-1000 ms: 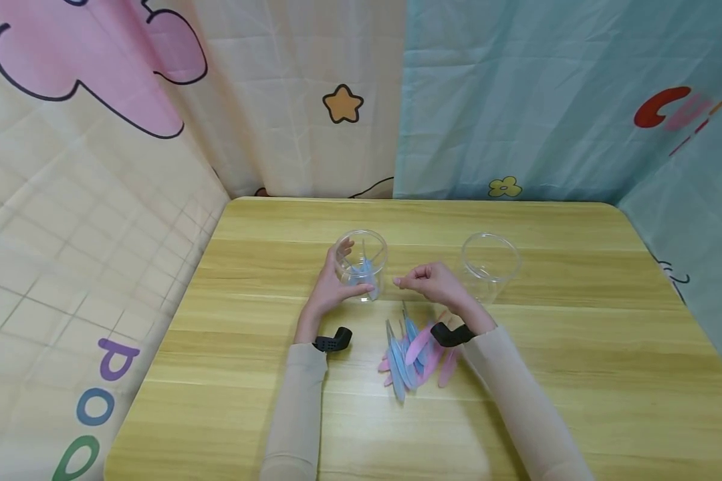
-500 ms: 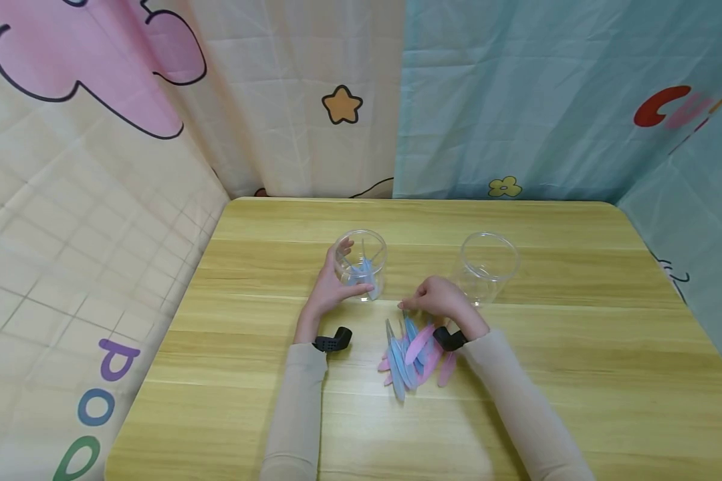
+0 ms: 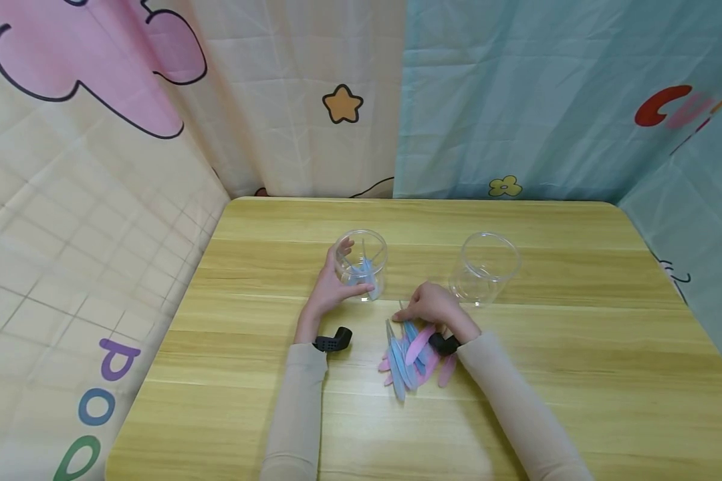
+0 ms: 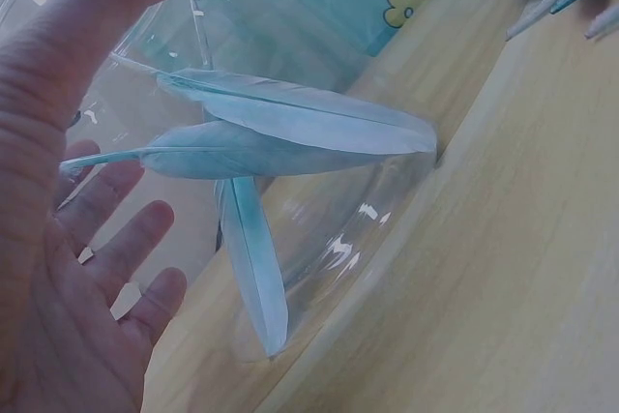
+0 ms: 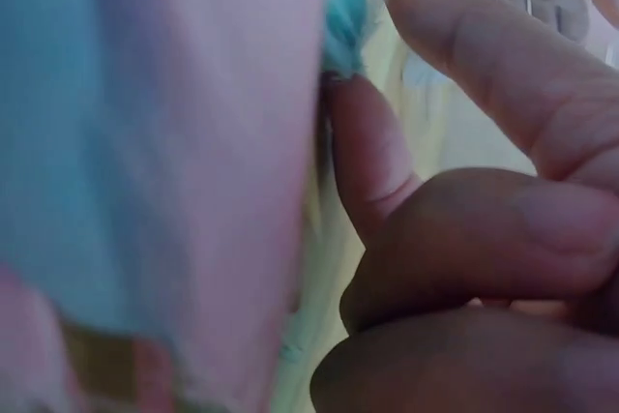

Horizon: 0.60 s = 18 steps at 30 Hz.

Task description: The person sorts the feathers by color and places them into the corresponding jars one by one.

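Observation:
My left hand is wrapped around a clear cup, thumb in front and fingers behind. Several light blue feathers stand and lean inside this cup. In the head view, my right hand is over the far end of a pile of blue and pink feathers. Its thumb and index finger are right at the quill of a blue feather; I cannot tell whether they pinch it. The other right fingers are curled in. Part of the pile is hidden under the right hand and wrist.
A second clear cup stands to the right, just behind the right hand. Both cups are on a wooden table. Printed curtains hang behind the table and at its sides. Black wrist cameras are strapped to both wrists.
My right hand has moved down from beside the left cup to the quills at the pile's far end. The left hand and both cups have stayed in place.

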Tool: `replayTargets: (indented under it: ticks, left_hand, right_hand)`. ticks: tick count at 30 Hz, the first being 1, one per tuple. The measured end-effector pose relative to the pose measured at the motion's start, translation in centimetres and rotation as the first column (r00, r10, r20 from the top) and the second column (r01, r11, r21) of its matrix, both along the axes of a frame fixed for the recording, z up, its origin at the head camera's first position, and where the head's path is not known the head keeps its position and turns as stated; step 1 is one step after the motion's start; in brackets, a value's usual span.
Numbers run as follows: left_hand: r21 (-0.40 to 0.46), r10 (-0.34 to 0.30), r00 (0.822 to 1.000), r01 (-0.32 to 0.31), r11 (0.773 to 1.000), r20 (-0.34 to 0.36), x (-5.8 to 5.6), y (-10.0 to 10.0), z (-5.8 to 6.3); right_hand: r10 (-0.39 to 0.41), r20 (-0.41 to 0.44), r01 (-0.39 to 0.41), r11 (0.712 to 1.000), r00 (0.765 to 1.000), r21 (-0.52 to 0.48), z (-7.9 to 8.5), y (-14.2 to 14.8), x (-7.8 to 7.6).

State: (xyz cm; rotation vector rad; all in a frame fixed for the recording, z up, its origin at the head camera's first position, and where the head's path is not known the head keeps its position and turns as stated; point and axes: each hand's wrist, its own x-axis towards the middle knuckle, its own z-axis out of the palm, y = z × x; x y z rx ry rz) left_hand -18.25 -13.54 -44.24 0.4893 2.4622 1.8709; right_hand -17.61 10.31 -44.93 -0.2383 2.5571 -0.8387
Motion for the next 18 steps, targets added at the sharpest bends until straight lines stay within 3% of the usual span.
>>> replayTargets:
  ticks: [18]
  left_hand:
    - [0.006,-0.004,1.0,0.004,1.0,-0.009,0.02,0.03,-0.03]
  right_hand:
    - [0.021,0.009,-0.021,0.999,1.0,-0.047,-0.25,-0.33,0.1]
